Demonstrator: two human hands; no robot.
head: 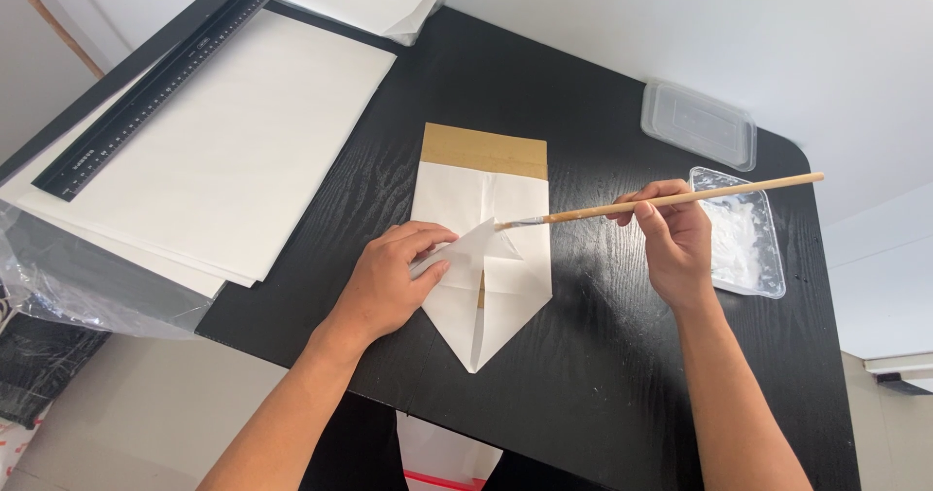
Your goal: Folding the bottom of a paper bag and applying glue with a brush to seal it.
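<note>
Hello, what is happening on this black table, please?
A person's left hand lifts a flap of a folded white paper bag lying flat on the black table. The right hand holds a wooden brush, its tip at the flap. A clear tray of white paste sits beside that hand.

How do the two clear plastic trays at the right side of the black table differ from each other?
The near tray lies open side up and holds white paste; the far tray looks empty and seems to be a lid or a tray turned over. The near tray sits just beyond the right hand, which holds a brush; the far tray lies farther away, near the table's back edge. Both are clear, rectangular plastic with rounded corners.
</note>
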